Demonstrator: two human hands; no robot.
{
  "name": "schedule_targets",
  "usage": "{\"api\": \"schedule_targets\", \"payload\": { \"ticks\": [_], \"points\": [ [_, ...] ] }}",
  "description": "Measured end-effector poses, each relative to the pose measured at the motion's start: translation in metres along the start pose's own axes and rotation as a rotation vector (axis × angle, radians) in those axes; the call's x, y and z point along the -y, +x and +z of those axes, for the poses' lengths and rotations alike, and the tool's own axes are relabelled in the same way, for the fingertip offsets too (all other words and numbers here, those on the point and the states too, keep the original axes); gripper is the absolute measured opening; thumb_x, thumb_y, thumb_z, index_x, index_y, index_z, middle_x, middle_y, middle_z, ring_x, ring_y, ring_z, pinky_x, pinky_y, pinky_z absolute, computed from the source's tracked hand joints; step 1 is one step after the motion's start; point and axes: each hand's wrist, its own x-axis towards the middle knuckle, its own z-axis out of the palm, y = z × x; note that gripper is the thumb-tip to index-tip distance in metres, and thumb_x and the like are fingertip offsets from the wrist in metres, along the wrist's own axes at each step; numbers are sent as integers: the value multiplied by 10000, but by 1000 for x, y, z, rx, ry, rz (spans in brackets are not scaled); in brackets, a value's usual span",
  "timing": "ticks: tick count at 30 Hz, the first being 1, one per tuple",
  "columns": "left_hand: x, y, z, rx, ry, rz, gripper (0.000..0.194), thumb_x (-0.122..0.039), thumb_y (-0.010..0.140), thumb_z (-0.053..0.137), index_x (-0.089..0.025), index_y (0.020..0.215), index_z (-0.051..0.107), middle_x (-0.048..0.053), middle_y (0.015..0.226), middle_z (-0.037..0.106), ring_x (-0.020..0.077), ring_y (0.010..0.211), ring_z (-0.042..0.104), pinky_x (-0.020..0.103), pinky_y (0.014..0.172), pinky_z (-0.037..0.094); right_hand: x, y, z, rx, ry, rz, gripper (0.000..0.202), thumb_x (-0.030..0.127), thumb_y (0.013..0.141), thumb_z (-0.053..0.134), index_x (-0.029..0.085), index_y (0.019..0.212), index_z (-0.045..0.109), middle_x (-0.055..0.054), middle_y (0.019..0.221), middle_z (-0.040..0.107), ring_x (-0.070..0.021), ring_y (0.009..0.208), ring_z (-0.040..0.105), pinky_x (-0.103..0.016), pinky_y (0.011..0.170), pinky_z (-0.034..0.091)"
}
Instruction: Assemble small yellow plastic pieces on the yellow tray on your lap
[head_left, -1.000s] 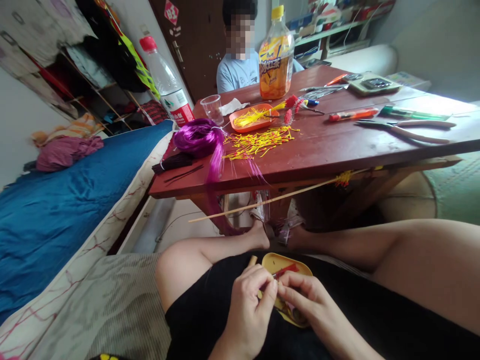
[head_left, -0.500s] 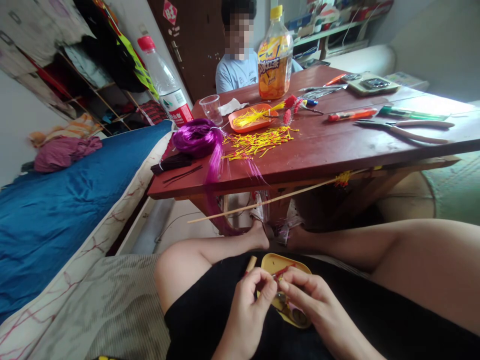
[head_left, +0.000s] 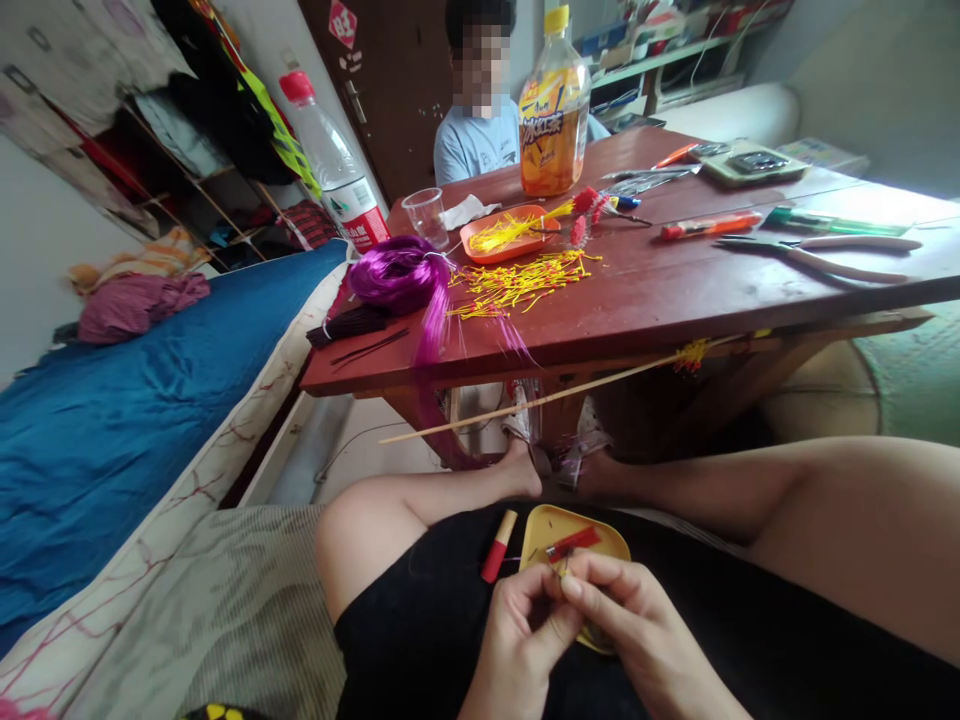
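Note:
My left hand (head_left: 529, 625) and my right hand (head_left: 622, 605) meet fingertip to fingertip above my lap. Both are closed in a pinch around something small and thin that I cannot make out. Beneath them a yellow tray (head_left: 536, 530) rests on the black cloth over my lap, its near part hidden by my hands. A red lighter-like item (head_left: 574, 541) lies in the tray, just beyond my fingertips. Left of the tray is a small tube (head_left: 499, 546), red at one end and tan at the other.
The red table (head_left: 637, 290) ahead holds purple strands (head_left: 397, 275), yellow stems (head_left: 521, 283), an orange dish (head_left: 510, 255), bottles (head_left: 555, 130) and pliers (head_left: 817, 250). A thin stick (head_left: 525, 405) juts below its edge. A person (head_left: 480, 140) sits across.
My hands have shifted slightly right and closer together, their fingertips now touching. More of the red item and the small tube shows. The view has moved slightly.

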Motion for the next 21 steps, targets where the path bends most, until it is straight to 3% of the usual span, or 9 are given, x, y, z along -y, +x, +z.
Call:
{"api": "schedule_targets", "payload": {
  "ticks": [8, 14, 17, 21],
  "points": [
    [1, -7, -1, -46, 300, 159, 283, -416, 772, 574, -180, 616, 566, -2, 599, 464, 150, 601, 427, 257, 605, 358, 1, -5, 4, 13, 79, 27, 323, 412, 662, 713, 143, 558, 567, 10, 583, 465, -104, 588, 372, -214, 566, 321],
    [-6, -10, -2, -66, 404, 201, 231, -386, 770, 586, -189, 653, 616, 27, 620, 548, 175, 611, 476, 271, 630, 373, -2, -3, 4, 18, 85, 62, 343, 442, 650, 713, 143, 557, 573, 8, 581, 479, -104, 575, 399, -217, 563, 328],
    [-12, -6, -6, -36, 359, 123, 215, -353, 747, 634, -178, 622, 622, 22, 625, 559, 172, 640, 487, 268, 651, 376, 4, 0, 0, 57, -143, -86, 333, 443, 719, 649, 154, 569, 580, 4, 589, 472, -114, 576, 410, -226, 554, 329],
    [-16, -3, -13, -73, -67, -52, 175, -334, 729, 669, -173, 796, 671, 27, 747, 622, 166, 732, 527, 275, 728, 386, 11, 1, -9, 58, -628, -398, 274, 358, 843, 518, 174, 662, 611, -11, 632, 483, -128, 587, 455, -230, 544, 346]
  ]
}}
